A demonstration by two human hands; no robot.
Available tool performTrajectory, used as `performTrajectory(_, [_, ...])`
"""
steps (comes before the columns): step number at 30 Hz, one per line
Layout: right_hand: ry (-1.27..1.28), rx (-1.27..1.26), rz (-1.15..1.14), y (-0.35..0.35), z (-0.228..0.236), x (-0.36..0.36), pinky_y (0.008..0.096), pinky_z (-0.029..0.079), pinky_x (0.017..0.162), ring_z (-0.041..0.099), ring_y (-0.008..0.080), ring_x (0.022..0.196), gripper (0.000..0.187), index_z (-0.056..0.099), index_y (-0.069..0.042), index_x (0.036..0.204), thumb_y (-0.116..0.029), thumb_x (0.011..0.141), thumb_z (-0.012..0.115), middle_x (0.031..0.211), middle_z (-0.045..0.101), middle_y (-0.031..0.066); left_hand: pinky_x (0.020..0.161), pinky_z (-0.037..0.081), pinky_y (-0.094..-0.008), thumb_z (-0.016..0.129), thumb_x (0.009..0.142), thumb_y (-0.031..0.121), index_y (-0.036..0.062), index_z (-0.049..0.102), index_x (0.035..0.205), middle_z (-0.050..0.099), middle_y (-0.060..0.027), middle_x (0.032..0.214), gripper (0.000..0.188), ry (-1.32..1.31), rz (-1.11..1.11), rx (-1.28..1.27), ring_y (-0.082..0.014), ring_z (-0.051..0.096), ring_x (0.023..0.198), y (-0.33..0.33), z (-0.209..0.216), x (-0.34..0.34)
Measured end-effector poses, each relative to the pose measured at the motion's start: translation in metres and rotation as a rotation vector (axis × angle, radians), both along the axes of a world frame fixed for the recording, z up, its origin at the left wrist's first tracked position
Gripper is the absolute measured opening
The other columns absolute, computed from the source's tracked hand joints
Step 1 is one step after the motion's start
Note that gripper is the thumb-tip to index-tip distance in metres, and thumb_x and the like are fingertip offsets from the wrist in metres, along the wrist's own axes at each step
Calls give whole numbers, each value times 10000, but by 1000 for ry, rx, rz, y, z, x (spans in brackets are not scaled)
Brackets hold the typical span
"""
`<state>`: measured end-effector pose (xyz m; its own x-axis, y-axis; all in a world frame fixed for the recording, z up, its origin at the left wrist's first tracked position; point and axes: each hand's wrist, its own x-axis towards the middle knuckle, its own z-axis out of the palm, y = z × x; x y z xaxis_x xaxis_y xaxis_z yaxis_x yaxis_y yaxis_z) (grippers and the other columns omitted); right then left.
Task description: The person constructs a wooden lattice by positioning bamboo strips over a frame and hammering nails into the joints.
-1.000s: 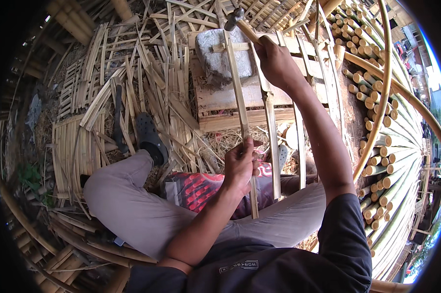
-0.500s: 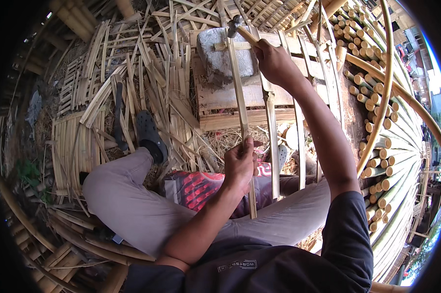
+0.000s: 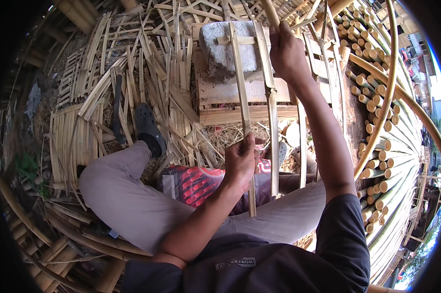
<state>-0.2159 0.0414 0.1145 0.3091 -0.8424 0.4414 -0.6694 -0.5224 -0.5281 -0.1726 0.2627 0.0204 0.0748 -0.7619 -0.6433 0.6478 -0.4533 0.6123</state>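
Observation:
My left hand (image 3: 239,165) is closed round the near part of a long bamboo strip (image 3: 241,93), thumb on top. The strip runs away from me and lies over a short cross strip (image 3: 249,40) on a rough grey stone block (image 3: 224,54). My right hand (image 3: 288,56) grips the wooden handle of a hammer (image 3: 269,11), raised beyond and right of the block. The hammer's head is out of view above. Several more long strips lie parallel to the held one, among them a wider strip (image 3: 273,132) just to its right.
The block rests on a wooden pallet (image 3: 225,115). Loose bamboo slats (image 3: 169,88) and a dark-bladed tool (image 3: 118,110) lie left. Stacked bamboo poles (image 3: 384,146) fill the right side. A red and grey sack (image 3: 196,185) lies by my legs.
My right hand has lifted the hammer up and to the right, off the strip's crossing on the block, and its head has left the view. My left hand keeps its hold.

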Motion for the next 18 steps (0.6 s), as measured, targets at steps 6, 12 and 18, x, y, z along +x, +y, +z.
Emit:
performTrajectory(6, [160, -32, 87, -10, 6, -8, 495, 463, 625, 642, 412, 671, 320, 571, 3, 962, -288, 1011, 447, 698, 619, 232, 373, 274, -243, 538, 989, 385, 73, 550, 737, 383, 67, 546, 401, 24, -3, -14, -32, 322, 426, -3, 1, 6])
performTrajectory(12, [119, -94, 66, -30, 37, -1, 455, 486, 671, 637, 363, 752, 308, 525, -32, 1050, -330, 995, 475, 850, 622, 206, 370, 270, -263, 536, 994, 374, 104, 467, 615, 409, 60, 509, 471, -21, 28, 12, -40, 343, 407, -3, 2, 0])
performTrajectory(18, [439, 236, 190, -64, 5, -5, 359, 428, 492, 512, 164, 502, 349, 578, -38, 986, -351, 1020, 430, 618, 538, 55, 370, 265, -265, 539, 991, 385, 104, 467, 604, 425, 55, 505, 483, -37, 7, 7, -42, 355, 405, -2, -6, 0])
